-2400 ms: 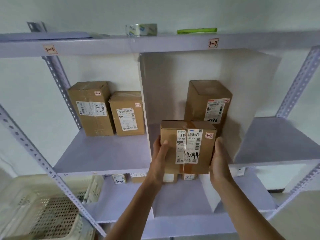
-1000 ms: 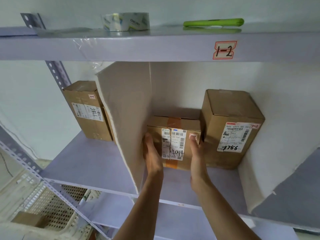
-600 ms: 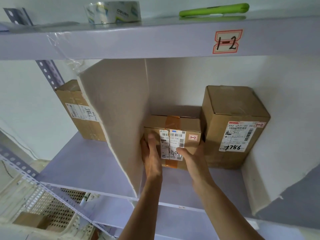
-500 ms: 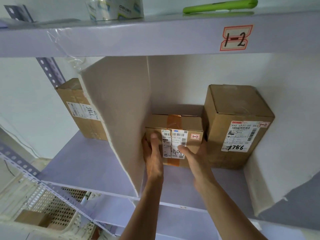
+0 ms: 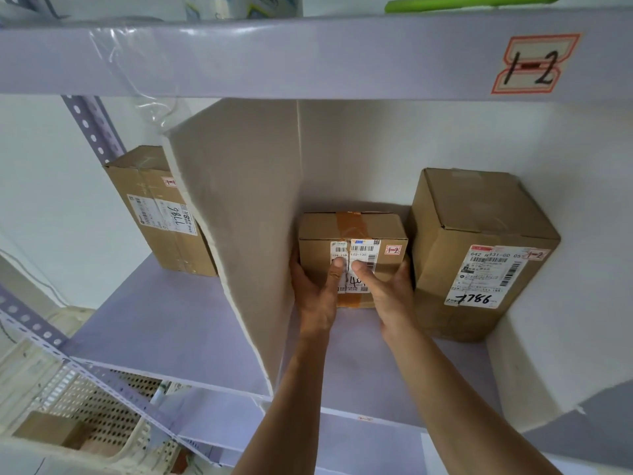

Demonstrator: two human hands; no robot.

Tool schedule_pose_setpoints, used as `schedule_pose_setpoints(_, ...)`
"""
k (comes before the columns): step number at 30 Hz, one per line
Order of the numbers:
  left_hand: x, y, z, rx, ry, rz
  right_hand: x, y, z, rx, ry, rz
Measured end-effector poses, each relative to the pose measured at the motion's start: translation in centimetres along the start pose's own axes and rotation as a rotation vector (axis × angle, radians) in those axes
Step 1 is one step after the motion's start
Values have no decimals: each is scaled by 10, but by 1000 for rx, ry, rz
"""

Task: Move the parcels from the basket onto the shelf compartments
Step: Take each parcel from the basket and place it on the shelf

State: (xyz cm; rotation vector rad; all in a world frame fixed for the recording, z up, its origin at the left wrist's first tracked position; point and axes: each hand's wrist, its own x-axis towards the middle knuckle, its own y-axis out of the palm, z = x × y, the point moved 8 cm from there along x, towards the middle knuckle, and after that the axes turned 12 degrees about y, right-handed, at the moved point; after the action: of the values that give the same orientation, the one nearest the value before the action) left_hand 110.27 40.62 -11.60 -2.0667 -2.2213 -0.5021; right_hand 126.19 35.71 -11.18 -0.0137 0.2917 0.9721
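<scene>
A small cardboard parcel (image 5: 352,231) with brown tape and a "1-2" sticker rests on the lilac shelf board (image 5: 376,365), deep in the compartment marked "1-2" (image 5: 534,65). It sits between the cardboard divider (image 5: 239,214) and a taller parcel marked 7786 (image 5: 479,248). My left hand (image 5: 317,296) grips its left side, thumb pressed on the label. My right hand (image 5: 390,294) holds its right side, thumb on the front too. The white perforated basket (image 5: 102,416) is at the lower left, with one brown parcel (image 5: 48,433) inside.
In the left compartment stands a parcel marked 7786-style digits "98LL" (image 5: 161,210). A tape roll (image 5: 239,5) and a green tool (image 5: 472,1) lie on the top shelf. A perforated metal upright (image 5: 92,125) runs along the left side. A white foam wall (image 5: 565,303) closes the compartment's right side.
The parcel has gone from the shelf's front edge to the back of compartment 1-2. Both thumbs have shifted onto its front face, and my head has come closer.
</scene>
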Motion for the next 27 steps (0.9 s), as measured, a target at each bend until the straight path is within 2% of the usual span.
schedule_pose_setpoints(14, 29, 9, 6, 42, 11, 46, 18, 6, -8, 4, -8, -122)
schedule_pose_setpoints(27, 48, 19, 14, 71, -6, 64, 42, 10, -4, 1, -14, -161)
